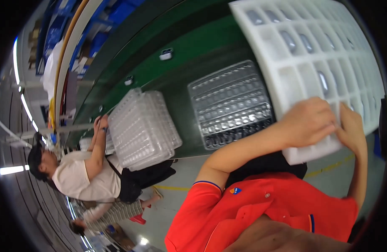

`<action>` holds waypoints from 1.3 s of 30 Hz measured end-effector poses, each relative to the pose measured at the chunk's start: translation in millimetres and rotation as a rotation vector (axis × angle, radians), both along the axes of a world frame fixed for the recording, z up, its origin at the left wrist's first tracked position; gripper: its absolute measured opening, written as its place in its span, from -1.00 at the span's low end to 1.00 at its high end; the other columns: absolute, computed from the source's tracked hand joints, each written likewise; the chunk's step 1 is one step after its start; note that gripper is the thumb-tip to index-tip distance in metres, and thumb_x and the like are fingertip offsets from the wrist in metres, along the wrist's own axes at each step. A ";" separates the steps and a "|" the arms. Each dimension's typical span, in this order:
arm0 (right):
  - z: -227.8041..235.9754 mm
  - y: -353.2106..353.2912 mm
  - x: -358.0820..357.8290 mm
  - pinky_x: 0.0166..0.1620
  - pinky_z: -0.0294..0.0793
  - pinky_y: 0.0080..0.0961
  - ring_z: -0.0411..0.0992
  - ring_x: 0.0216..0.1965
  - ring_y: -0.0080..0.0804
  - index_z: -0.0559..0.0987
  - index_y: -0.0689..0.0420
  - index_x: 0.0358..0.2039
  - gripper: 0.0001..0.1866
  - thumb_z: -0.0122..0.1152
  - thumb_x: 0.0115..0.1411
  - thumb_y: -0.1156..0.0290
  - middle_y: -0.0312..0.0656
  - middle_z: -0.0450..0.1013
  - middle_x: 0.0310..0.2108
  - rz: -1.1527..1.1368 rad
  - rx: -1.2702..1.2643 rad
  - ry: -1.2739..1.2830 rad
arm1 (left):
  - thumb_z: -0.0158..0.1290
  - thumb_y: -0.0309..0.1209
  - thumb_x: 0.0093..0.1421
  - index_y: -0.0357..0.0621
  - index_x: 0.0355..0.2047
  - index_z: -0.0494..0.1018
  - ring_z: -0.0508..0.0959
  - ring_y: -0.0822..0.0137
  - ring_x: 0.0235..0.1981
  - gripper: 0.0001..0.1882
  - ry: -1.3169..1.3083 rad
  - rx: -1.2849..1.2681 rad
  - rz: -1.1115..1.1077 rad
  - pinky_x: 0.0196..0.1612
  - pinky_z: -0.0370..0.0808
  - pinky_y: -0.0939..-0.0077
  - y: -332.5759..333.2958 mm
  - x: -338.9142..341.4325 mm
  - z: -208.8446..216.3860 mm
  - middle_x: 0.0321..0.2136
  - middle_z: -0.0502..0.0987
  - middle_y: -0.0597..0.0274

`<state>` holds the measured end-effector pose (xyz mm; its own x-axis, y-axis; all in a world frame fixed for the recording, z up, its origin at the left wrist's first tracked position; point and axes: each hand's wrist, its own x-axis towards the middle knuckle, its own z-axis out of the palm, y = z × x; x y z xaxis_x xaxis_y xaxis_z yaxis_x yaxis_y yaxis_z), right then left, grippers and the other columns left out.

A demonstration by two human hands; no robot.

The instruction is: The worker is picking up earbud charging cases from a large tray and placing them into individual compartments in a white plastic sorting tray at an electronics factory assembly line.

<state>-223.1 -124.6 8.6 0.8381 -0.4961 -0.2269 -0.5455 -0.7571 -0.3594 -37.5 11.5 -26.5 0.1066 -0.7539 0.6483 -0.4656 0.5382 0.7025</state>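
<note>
A white foam tray with rows of pockets stands at the right, tilted in the view. Several shiny grey oval pieces, among them one grey piece, sit in some of its pockets. Over the tray's near part, my left hand has its fingers curled together. Close beside it, my right hand is also closed, its fingertips meeting those of the left. What is pinched between them, if anything, is too small or hidden to make out.
Left of the foam tray, a clear plastic blister tray lies on the green conveyor belt. A small white-and-dark item rests farther off. At left, a co-worker stands by a stack of clear trays; another person is behind.
</note>
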 end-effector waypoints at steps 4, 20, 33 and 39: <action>25.7 8.5 -13.1 0.13 0.35 -0.39 0.45 -0.02 -0.18 0.39 0.32 0.12 -0.43 0.08 0.03 0.49 -0.02 0.46 -0.05 -0.113 0.462 -0.124 | 0.18 -0.40 0.05 -0.13 -0.47 0.51 0.51 0.03 -0.42 -0.90 0.079 0.003 0.040 -0.35 0.48 0.20 3.0 -1.8 -3.1 -0.51 0.47 0.13; 42.4 57.5 45.8 -0.19 0.49 -0.49 0.53 -0.14 -0.27 0.58 0.21 -0.09 -0.60 0.20 0.02 0.76 -0.05 0.53 0.03 0.420 -0.321 -0.940 | -0.13 -0.11 0.46 -0.16 -0.01 0.34 0.49 0.41 -0.64 -0.64 1.027 0.479 -0.421 -0.60 0.40 0.58 42.5 23.8 30.1 -0.42 0.53 0.16; 23.4 89.3 72.8 -0.28 0.43 -0.67 0.43 -0.30 -0.65 0.53 0.17 -0.15 -0.78 0.25 0.17 0.51 -0.33 0.46 -0.37 -0.121 0.879 -1.092 | 0.22 -0.55 0.20 -0.26 0.31 0.12 0.55 0.33 -0.06 -0.27 0.599 0.124 -0.065 0.04 0.51 0.46 102.3 9.0 39.2 -0.03 0.45 0.09; 38.2 116.6 97.1 -0.20 0.42 -0.46 0.41 -0.28 -0.38 0.59 0.21 -0.25 -0.72 0.41 -0.01 0.46 -0.21 0.45 -0.30 0.307 -0.165 -1.077 | 0.28 -0.62 0.09 -0.26 0.21 0.32 0.56 0.38 -0.22 -0.34 0.312 0.018 0.218 -0.15 0.55 0.51 106.6 36.0 14.3 -0.17 0.48 0.14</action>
<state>-126.0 -8.0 46.8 0.6489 -0.1929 0.7360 0.2045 -0.8875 -0.4129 -1.5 118.1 -12.2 0.4561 -0.7026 0.5462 -0.3296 0.4368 0.8370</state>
